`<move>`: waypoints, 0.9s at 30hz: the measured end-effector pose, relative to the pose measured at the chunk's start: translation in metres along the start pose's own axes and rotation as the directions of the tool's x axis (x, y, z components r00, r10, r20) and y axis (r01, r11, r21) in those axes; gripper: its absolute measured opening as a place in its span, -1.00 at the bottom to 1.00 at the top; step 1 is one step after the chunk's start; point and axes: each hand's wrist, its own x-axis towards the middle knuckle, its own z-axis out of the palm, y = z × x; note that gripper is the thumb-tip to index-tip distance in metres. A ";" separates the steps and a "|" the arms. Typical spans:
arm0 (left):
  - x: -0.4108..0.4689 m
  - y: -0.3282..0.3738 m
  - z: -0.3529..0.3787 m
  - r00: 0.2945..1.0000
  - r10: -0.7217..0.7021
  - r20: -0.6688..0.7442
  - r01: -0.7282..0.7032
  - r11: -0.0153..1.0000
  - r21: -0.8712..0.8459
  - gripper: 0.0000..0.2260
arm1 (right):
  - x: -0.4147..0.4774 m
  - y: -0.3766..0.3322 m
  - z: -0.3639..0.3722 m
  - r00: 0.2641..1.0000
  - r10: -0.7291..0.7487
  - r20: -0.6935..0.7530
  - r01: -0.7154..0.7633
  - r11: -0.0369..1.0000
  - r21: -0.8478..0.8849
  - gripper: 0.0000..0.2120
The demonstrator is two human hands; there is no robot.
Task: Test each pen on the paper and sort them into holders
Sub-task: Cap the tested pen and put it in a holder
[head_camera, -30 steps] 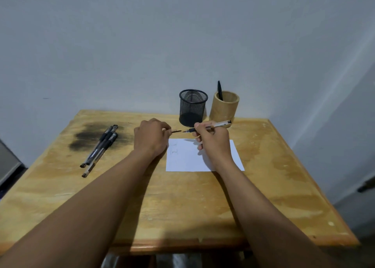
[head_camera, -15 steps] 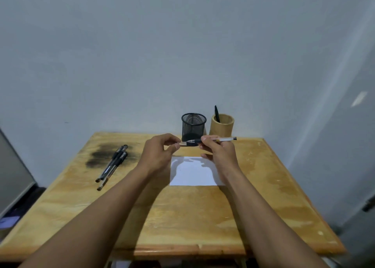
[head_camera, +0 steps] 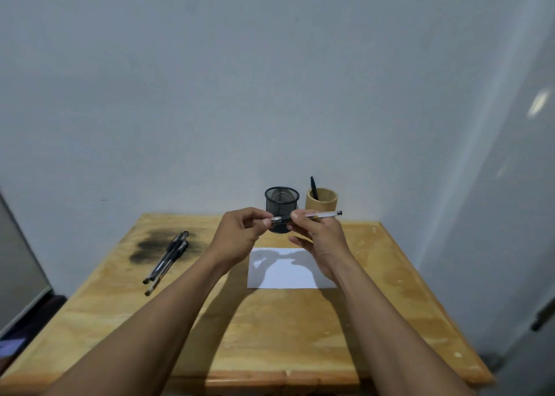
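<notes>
Clear pen (head_camera: 318,215) pinched between both hands' fingers (head_camera: 295,215).

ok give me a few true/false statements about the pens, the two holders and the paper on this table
1. Both hands hold one pen above the table. True.
2. The mesh holder stands to the right of the wooden holder. False: it stands to its left.
3. A dark pen sticks out of the wooden holder. True.
4. The loose pens lie on the paper. False: they lie apart, on a dark stain to its left.
</notes>
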 end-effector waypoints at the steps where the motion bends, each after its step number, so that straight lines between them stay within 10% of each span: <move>1: 0.000 0.001 0.000 1.000 -0.003 -0.001 0.003 1.000 -0.015 -0.92 | 0.000 0.000 0.001 1.000 0.002 -0.001 -0.002 1.000 0.015 -0.96; 16: 0.011 0.007 -0.003 1.000 -0.018 0.004 0.018 0.999 0.037 -0.90 | 0.000 -0.007 -0.009 0.999 0.043 0.000 -0.043 0.995 0.086 -0.86; 27: 0.031 0.014 -0.008 0.996 0.088 0.025 -0.091 0.985 0.144 -0.92 | 0.023 -0.036 -0.026 0.983 -0.092 0.158 0.168 0.797 -0.581 -0.80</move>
